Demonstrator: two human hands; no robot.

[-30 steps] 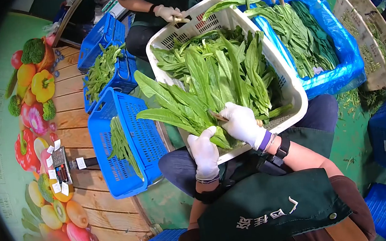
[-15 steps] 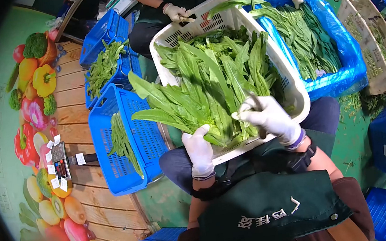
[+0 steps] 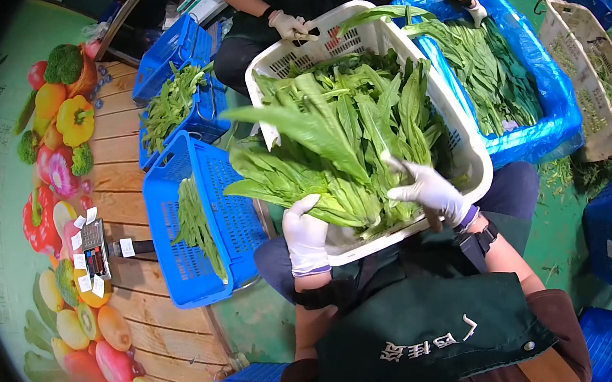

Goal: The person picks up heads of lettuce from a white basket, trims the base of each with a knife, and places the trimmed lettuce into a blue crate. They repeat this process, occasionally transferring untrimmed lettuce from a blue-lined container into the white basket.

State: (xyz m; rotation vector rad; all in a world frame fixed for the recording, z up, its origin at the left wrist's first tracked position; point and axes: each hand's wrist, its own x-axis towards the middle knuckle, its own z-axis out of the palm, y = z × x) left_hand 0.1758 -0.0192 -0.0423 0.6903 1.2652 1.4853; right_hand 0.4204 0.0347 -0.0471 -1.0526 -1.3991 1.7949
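Note:
My left hand [image 3: 305, 235], in a white glove, is closed round the base of a bunch of long leafy greens [image 3: 314, 197], its leaves fanning up and to the left. My gloved right hand [image 3: 431, 192] is just right of the bunch, over the crate's near edge. Its thumb and index finger are spread. The other fingers curl round a narrow brown object [image 3: 434, 219], mostly hidden by the palm. Under both hands, a white plastic crate [image 3: 475, 164] rests tilted on my lap, filled with more leafy greens [image 3: 387, 106].
Across from me, a person's gloved hand [image 3: 291, 27] is at the crate's far rim; the other [image 3: 478, 13] reaches into a blue-lined crate [image 3: 562, 120] of greens. Blue baskets [image 3: 238, 225] with greens stand left. A beige crate [image 3: 611, 149] stands right, and a scale [image 3: 94, 249] lies far left.
My right hand has drawn slightly right and down from the bunch, its thumb and index finger spreading. A large leaf on the bunch has swung left and is blurred.

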